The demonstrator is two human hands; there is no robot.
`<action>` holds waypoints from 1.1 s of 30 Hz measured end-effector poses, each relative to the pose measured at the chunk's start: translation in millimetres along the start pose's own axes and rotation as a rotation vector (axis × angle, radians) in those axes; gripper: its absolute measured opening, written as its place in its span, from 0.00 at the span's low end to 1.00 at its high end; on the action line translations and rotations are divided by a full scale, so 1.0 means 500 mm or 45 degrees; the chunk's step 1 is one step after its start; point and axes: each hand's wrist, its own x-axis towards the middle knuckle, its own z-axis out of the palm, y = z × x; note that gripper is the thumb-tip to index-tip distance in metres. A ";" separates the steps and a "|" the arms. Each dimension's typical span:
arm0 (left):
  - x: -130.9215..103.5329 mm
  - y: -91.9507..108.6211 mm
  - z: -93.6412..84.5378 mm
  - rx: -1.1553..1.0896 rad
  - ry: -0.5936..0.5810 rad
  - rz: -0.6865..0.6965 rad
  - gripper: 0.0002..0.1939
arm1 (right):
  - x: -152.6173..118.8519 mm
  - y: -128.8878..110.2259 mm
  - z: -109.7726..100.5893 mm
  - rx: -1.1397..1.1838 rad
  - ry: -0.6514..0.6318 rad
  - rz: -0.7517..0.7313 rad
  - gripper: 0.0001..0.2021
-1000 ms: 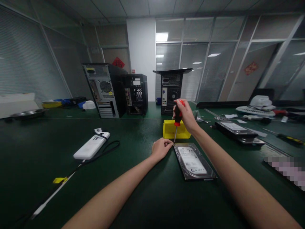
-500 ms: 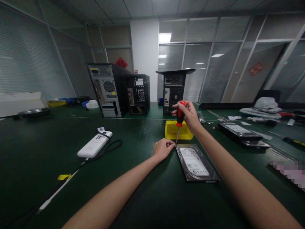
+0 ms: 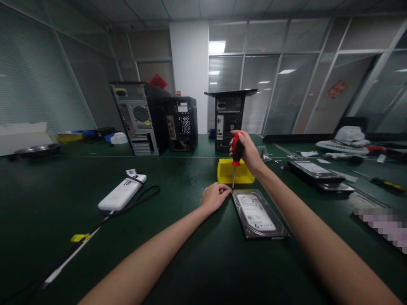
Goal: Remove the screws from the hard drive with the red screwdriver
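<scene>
A silver hard drive (image 3: pixel 278 222) with a white label lies flat on the green table, a little right of the middle. My right hand (image 3: pixel 249 150) is closed round the handle of a red and black screwdriver (image 3: pixel 236 149). Its shaft points down, slightly tilted, with the tip at the drive's far left corner. Right beside that tip, my left hand (image 3: pixel 214 195) is closed, thumb and fingers pinched together at the same corner. Whatever lies between those fingertips is too small to make out. Just behind the drive stands a yellow bin (image 3: pixel 226 171), partly covered by my right hand.
Three computer cases, a large one (image 3: pixel 140 118), a smaller one (image 3: pixel 182 123) and one with a raised panel (image 3: pixel 227 103), stand behind. A white power bank (image 3: pixel 119 197) with cables lies left. Stacked hard drives (image 3: pixel 313 171) and another screwdriver (image 3: pixel 386 183) lie right.
The whole view has shifted slightly, so everything sits a little further left and higher. The screwdriver handle has tilted a little in my right hand; its tip stays at the drive's corner.
</scene>
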 end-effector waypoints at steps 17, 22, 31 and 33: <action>0.000 0.000 -0.003 0.007 -0.013 0.007 0.13 | -0.009 -0.018 0.007 -0.185 -0.045 -0.017 0.22; -0.001 0.005 -0.007 0.024 -0.031 -0.003 0.14 | -0.012 -0.021 0.008 -0.227 -0.069 -0.024 0.18; 0.000 0.003 -0.006 0.017 -0.024 0.016 0.14 | -0.008 -0.033 -0.004 -0.226 -0.185 0.003 0.15; 0.001 0.002 -0.005 0.013 -0.021 0.018 0.14 | -0.007 -0.039 -0.007 -0.246 -0.205 -0.022 0.17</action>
